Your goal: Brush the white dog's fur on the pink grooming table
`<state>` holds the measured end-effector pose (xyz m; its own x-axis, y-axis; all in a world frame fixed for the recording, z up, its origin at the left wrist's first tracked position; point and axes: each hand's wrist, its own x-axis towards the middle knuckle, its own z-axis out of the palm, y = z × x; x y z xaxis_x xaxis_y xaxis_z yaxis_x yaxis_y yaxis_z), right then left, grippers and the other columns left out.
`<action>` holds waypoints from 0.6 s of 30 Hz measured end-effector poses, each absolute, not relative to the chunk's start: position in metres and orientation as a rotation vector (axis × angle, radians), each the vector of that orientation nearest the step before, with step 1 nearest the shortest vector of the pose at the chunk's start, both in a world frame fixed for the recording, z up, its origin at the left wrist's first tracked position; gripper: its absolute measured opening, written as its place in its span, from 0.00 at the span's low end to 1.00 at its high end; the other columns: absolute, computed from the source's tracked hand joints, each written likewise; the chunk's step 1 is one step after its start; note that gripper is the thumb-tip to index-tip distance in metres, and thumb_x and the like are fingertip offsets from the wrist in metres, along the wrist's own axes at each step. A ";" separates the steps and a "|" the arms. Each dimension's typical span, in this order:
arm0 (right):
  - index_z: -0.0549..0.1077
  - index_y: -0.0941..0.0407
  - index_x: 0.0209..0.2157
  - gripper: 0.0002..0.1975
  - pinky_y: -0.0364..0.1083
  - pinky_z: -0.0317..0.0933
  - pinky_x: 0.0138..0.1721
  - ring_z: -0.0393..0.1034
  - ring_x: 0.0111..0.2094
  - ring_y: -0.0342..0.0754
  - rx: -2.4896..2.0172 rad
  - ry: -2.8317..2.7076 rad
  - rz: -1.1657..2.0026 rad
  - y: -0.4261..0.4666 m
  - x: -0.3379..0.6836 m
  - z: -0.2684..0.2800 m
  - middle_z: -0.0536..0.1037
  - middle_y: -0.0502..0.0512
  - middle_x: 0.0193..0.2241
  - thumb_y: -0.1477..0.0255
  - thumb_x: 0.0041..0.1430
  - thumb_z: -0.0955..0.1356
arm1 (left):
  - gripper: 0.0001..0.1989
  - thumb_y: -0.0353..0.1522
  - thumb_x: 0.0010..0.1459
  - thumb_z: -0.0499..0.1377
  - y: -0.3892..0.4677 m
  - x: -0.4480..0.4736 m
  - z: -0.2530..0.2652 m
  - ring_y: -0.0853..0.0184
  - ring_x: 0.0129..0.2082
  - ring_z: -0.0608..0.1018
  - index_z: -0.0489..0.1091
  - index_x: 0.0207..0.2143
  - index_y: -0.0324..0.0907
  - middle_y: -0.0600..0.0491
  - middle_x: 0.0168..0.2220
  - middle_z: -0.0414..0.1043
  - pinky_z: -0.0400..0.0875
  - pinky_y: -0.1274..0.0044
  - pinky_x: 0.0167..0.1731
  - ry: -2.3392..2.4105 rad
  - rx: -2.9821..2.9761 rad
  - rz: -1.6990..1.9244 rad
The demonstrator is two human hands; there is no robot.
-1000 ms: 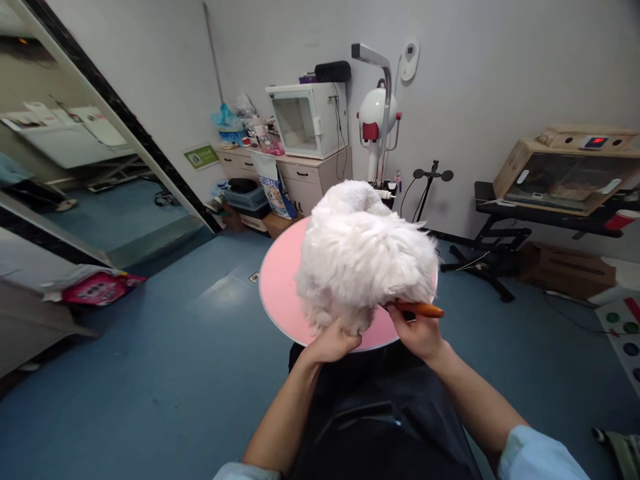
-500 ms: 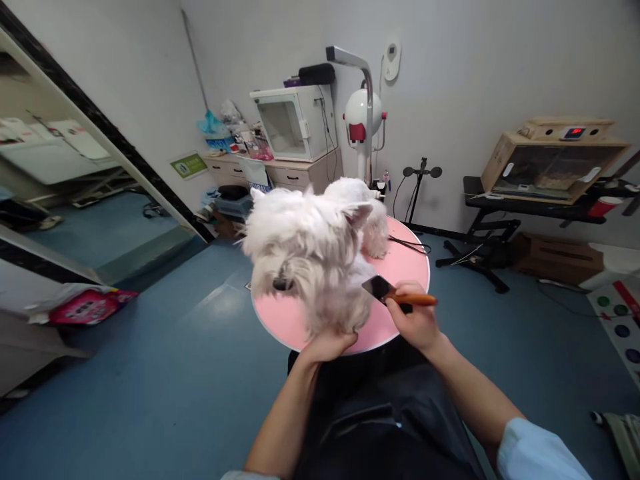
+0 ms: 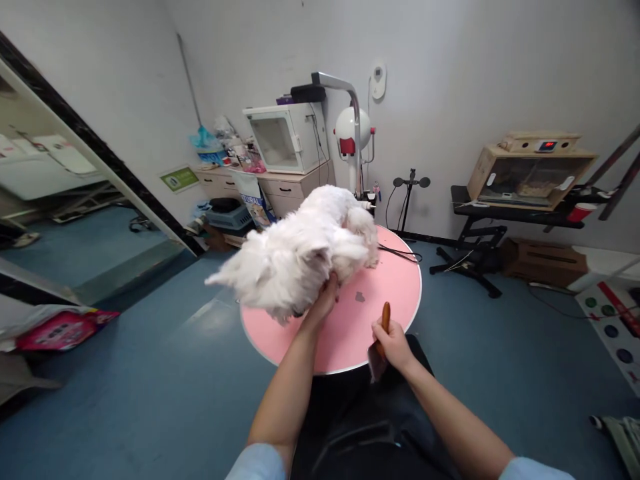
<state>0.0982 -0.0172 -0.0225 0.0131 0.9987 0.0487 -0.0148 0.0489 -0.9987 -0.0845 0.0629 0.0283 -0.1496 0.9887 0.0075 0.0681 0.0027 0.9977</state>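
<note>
Since the earlier frames, the white dog (image 3: pixel 300 257) has swung sideways on the round pink table (image 3: pixel 400 293), and the slicker brush (image 3: pixel 383 337) has dropped away from its coat toward the near rim. The left hand (image 3: pixel 325 301) is pressing into the fur under the dog's chest, fingers buried in the coat, so how firmly they are closing cannot be told. The right hand (image 3: pixel 395 343) is wrapping shut around the brush's orange handle, with the pad end pointing down toward the dark apron (image 3: pixel 360 413).

The dog is likely handling as a soft, squirming, fairly light load (the fluffy coat offers little purchase), so a hold under the chest or around a leg is judged safest. Its head is blurring with motion near the table's left edge, its legs are hiding beneath the fur, and the brush's pins are not showing.
</note>
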 end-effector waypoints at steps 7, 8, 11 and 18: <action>0.74 0.58 0.35 0.18 0.44 0.60 0.29 0.67 0.25 0.46 -0.992 -1.138 1.381 0.004 0.078 -0.009 0.72 0.50 0.22 0.57 0.51 0.69 | 0.09 0.37 0.51 0.57 0.079 -0.046 0.025 0.70 0.26 0.68 0.68 0.26 0.39 0.56 0.23 0.67 0.61 0.78 0.28 1.213 1.245 1.250; 0.74 0.58 0.37 0.18 0.44 0.61 0.30 0.68 0.26 0.46 -0.954 -1.186 1.408 0.009 0.075 -0.005 0.73 0.51 0.23 0.58 0.51 0.69 | 0.09 0.36 0.48 0.58 0.075 -0.048 0.023 0.70 0.25 0.67 0.68 0.25 0.39 0.56 0.23 0.67 0.61 0.78 0.28 1.166 1.234 1.237; 0.74 0.57 0.33 0.15 0.43 0.60 0.28 0.66 0.25 0.45 -0.921 -1.322 1.377 0.025 0.065 0.005 0.71 0.49 0.22 0.59 0.51 0.68 | 0.11 0.35 0.43 0.63 0.068 -0.061 0.021 0.72 0.23 0.64 0.65 0.21 0.39 0.58 0.20 0.63 0.58 0.79 0.26 1.069 1.181 1.152; 0.60 0.55 0.16 0.18 0.42 0.48 0.23 0.55 0.20 0.41 -1.056 -1.449 1.057 0.037 0.049 0.016 0.59 0.45 0.15 0.64 0.54 0.67 | 0.17 0.40 0.43 0.69 0.082 -0.073 0.021 0.68 0.29 0.73 0.71 0.28 0.36 0.53 0.27 0.72 0.69 0.76 0.32 0.999 0.900 1.187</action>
<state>0.0494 0.0370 0.0158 -0.1056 0.9688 0.2242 0.0827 0.2333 -0.9689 -0.0732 0.0821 0.0213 0.0866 0.9866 -0.1380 -0.3044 0.1581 0.9393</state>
